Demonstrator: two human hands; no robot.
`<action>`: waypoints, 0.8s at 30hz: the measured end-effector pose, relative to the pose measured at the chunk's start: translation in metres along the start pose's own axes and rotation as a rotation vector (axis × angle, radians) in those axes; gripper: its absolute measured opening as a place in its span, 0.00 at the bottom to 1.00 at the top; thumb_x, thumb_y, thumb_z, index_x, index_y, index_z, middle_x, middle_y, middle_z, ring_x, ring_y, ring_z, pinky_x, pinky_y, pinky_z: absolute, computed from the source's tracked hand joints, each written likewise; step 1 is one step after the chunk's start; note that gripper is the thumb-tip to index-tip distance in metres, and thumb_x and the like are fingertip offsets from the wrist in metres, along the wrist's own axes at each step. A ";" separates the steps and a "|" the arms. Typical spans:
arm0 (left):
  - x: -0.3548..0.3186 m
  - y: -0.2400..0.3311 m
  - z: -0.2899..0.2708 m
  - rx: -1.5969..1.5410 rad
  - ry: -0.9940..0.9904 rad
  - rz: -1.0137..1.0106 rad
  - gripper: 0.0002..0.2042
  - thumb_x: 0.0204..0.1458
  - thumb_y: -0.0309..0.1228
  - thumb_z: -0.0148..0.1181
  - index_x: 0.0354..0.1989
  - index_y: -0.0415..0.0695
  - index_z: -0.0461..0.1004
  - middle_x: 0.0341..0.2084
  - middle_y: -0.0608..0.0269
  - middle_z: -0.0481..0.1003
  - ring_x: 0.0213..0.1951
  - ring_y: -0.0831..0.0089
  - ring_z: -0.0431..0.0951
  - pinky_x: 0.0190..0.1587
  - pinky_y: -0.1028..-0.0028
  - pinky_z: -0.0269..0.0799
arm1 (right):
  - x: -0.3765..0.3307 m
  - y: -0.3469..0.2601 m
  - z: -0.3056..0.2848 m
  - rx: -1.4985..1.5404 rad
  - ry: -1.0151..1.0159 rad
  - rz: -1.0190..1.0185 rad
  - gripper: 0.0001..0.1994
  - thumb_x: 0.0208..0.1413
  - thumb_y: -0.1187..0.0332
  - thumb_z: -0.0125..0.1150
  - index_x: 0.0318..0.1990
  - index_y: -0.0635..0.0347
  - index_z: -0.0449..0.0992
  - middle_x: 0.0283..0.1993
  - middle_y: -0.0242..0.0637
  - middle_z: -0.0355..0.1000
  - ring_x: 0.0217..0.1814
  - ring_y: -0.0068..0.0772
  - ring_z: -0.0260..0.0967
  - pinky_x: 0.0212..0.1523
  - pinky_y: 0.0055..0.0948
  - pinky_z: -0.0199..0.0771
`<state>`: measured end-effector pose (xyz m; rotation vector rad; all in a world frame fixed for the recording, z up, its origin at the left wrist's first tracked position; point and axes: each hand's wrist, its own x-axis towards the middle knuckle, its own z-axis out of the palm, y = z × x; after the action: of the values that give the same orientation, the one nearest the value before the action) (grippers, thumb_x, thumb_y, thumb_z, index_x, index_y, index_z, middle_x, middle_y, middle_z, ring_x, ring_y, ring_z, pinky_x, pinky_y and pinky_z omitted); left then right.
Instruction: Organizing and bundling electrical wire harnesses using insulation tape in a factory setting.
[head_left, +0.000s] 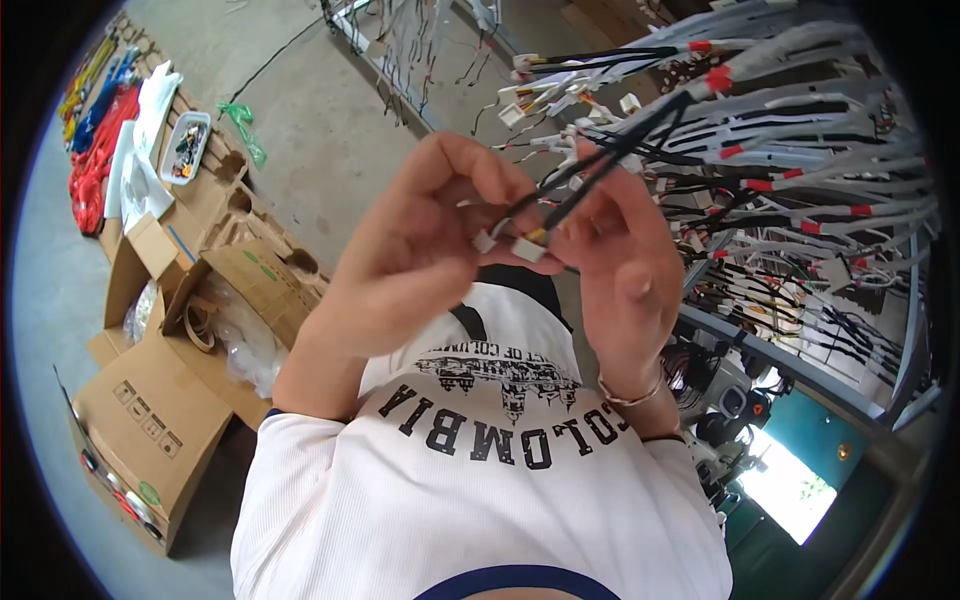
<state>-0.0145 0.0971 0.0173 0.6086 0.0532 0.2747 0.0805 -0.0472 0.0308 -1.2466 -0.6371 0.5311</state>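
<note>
Grey concrete floor (pixel 320 130) lay beneath the scene, with open cardboard boxes (pixel 165 400) at the person's left and a rack of hanging wire harnesses (pixel 800 170) at the right. Raised in front of the chest, the left hand (pixel 420 250) and the right hand (pixel 620 260) were both closed in a pinch on a thin wire bundle (pixel 600 165), which ran up from the fingers toward the rack. It looked light and limp, likely to flop if held far from its end, so the firm place to grip seemed to be the small white connectors (pixel 520 245) at its tip, between the fingertips. Its wires were black, with a touch of yellow by the plugs.
</note>
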 end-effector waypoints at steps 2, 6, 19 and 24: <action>-0.008 -0.002 0.000 0.071 0.013 0.053 0.18 0.35 0.13 0.41 0.40 0.38 0.59 0.39 0.50 0.67 0.48 0.57 0.73 0.47 0.64 0.72 | 0.008 -0.009 0.014 0.092 -0.064 0.116 0.24 0.50 0.68 0.68 0.52 0.74 0.70 0.45 0.35 0.63 0.41 0.22 0.61 0.40 0.21 0.63; -0.021 0.000 -0.012 0.159 -0.095 0.191 0.19 0.44 0.09 0.46 0.45 0.36 0.60 0.44 0.56 0.68 0.50 0.68 0.73 0.52 0.69 0.72 | 0.015 -0.010 0.018 -0.169 -0.209 -0.043 0.10 0.52 0.79 0.62 0.42 0.74 0.76 0.42 0.36 0.67 0.40 0.23 0.66 0.39 0.21 0.70; -0.039 -0.009 -0.007 0.133 0.042 0.391 0.17 0.40 0.13 0.66 0.40 0.36 0.72 0.35 0.46 0.76 0.39 0.60 0.78 0.42 0.65 0.77 | 0.014 -0.019 0.037 0.151 -0.272 0.155 0.12 0.58 0.65 0.57 0.38 0.68 0.72 0.39 0.39 0.63 0.37 0.24 0.59 0.38 0.25 0.61; -0.043 -0.012 -0.005 0.201 0.059 0.464 0.15 0.39 0.14 0.66 0.38 0.36 0.74 0.34 0.47 0.76 0.37 0.60 0.79 0.40 0.65 0.78 | 0.009 -0.018 0.038 0.178 -0.246 0.170 0.12 0.58 0.65 0.56 0.37 0.67 0.72 0.40 0.38 0.62 0.39 0.25 0.58 0.44 0.28 0.65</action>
<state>-0.0536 0.0786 0.0048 0.8099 -0.0048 0.7432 0.0606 -0.0193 0.0565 -1.0804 -0.6769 0.8738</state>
